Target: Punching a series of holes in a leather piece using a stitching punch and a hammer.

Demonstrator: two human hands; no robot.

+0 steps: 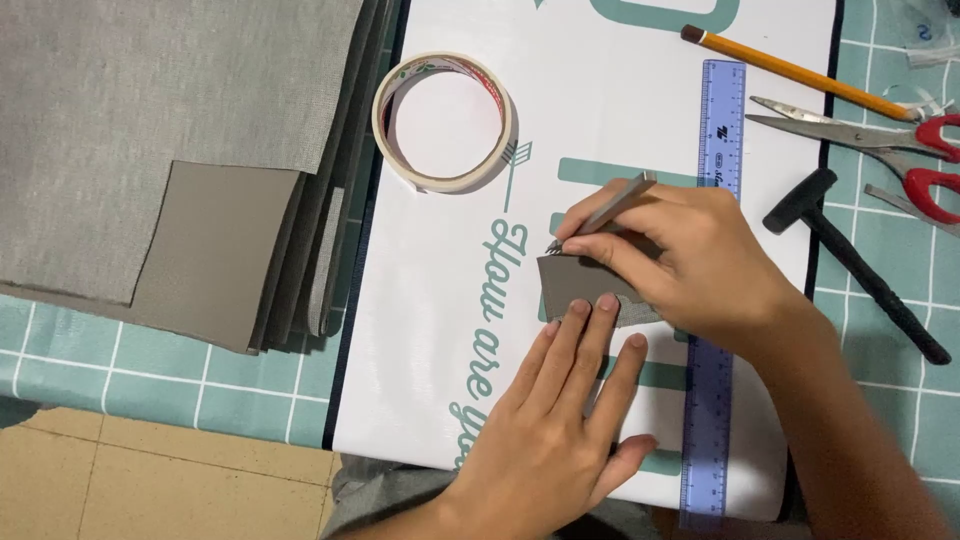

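Note:
A small grey piece of material [563, 282] lies on a white printed sheet [440, 330]. My left hand [560, 420] presses flat on it, fingertips on its lower edge. My right hand [680, 260] grips a thin silver craft knife [610, 208], its tip touching the top left corner of the grey piece. A blue ruler [712, 380] runs top to bottom, partly under my right hand.
A roll of masking tape [444, 122] sits above left. Stacked grey sheets [170, 150] fill the left side. An orange pencil [800, 72], red-handled scissors [880, 135] and a black hammer [860, 265] lie at the right on a teal checked cloth [150, 360].

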